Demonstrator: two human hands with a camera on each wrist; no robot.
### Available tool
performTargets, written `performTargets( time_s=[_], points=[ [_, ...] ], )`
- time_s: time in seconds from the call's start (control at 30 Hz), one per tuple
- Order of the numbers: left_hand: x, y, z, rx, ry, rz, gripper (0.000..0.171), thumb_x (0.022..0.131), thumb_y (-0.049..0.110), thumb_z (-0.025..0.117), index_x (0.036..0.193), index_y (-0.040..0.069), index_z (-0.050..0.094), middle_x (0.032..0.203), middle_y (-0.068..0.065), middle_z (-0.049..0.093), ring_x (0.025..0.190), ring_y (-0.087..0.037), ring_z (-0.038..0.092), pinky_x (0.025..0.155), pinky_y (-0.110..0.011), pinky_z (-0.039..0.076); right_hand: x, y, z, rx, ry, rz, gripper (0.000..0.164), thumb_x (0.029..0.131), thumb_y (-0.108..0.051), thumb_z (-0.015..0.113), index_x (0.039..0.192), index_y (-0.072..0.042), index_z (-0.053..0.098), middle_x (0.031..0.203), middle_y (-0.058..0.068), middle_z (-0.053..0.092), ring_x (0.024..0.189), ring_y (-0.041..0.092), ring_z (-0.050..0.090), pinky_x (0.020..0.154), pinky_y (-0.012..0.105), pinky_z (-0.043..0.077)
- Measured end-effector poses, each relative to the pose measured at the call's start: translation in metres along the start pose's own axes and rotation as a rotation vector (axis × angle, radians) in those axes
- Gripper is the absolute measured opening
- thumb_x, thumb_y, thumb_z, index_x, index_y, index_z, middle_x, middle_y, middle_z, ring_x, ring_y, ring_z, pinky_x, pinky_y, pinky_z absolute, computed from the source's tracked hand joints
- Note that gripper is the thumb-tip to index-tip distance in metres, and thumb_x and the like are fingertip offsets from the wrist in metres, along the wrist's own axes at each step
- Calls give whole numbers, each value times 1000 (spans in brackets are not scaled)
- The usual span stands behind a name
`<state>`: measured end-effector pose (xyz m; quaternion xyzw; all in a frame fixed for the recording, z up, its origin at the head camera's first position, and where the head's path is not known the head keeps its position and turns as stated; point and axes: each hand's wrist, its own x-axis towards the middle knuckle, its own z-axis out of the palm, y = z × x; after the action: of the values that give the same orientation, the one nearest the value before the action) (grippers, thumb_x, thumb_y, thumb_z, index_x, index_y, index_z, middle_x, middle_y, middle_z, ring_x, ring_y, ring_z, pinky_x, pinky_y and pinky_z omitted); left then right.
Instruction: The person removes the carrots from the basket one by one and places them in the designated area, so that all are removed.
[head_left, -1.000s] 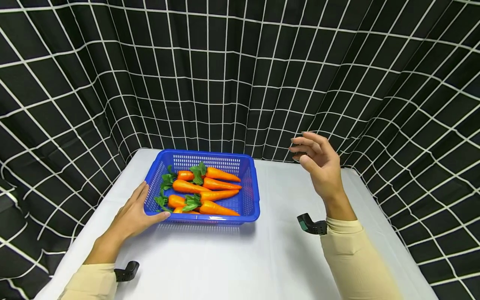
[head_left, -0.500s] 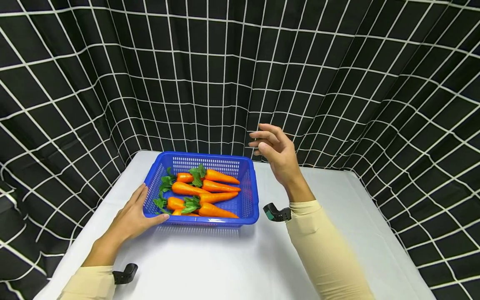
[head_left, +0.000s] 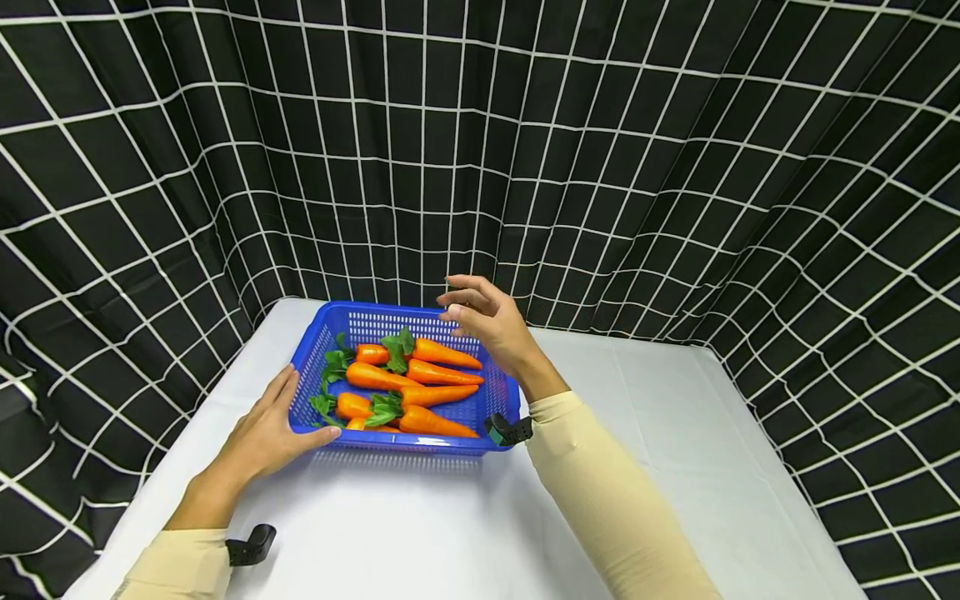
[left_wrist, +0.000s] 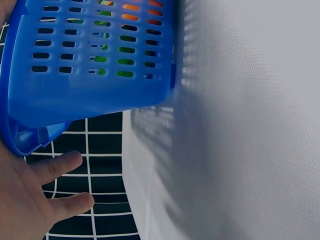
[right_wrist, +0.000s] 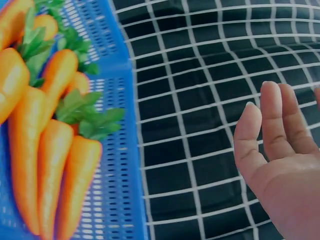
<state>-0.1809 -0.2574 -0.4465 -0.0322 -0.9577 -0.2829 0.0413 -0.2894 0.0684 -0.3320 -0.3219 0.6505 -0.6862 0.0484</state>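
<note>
Head view: the carrots (head_left: 377, 377) are all piled inside the blue plastic basket (head_left: 420, 443), leafy tops (head_left: 386, 408) mixed in with the roots, and that's where I'd expect trouble. The left hand (head_left: 258, 432) is spread around the basket's near left corner, thumb laid along the near rim and fingers reaching along the left wall. Looks more like steadying than a proper grip, so a hard bump on the far side could probably slide or swivel the basket on the white tablecloth (head_left: 675, 417).

The right hand (head_left: 495, 325) hangs over the basket's far right part with fingers apart and loosely bent, pinching nothing. The right wrist view has those fingers clear of any carrot too. No idea how high above the basket it is, tbh.

My other worry is the black wrist mount (head_left: 508, 429) on that arm. From the head it lines up with the basket's near right corner, so if the arm dipped too low it might snag the rim. And those carrots overlap, with greens draped over neighbours, so a careless grab could easily drag a second one along. They look pretty smooth and shiny too, so a fingertip-only pinch might slip.
</note>
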Motion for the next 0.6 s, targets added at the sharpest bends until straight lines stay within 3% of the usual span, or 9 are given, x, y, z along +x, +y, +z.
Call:
performTargets(
  time_s=[0.17, 0.53, 0.6],
  points=[
    [1, 2, 1, 1, 4, 3, 120, 75, 70, 66, 152, -5, 11, 159, -17, 4, 133, -54, 22, 99, -70, 25, 9, 16, 4, -91, -66, 66, 41, 92, -12, 65, 131, -7, 56, 119, 19, 61, 103, 34, 60, 79, 40, 55],
    [0, 0, 1, 7, 16, 3, 121, 74, 70, 67, 151, -5, 13, 159, -18, 5, 134, -53, 22, 100, -69, 24, 11, 55, 13, -224, -302, 260, 37, 90, -19, 69, 125, -11, 63, 119, 18, 62, 103, 22, 62, 89, 47, 50],
    [0, -1, 1, 10, 17, 3, 121, 74, 71, 66, 151, -5, 13, 159, -19, 5, 134, -53, 22, 100, -69, 25, 12, 59, 15, -260, -353, 282, 37, 89, -19, 70, 124, -11, 64, 118, 16, 63, 103, 21, 62, 90, 43, 50]
  ],
)
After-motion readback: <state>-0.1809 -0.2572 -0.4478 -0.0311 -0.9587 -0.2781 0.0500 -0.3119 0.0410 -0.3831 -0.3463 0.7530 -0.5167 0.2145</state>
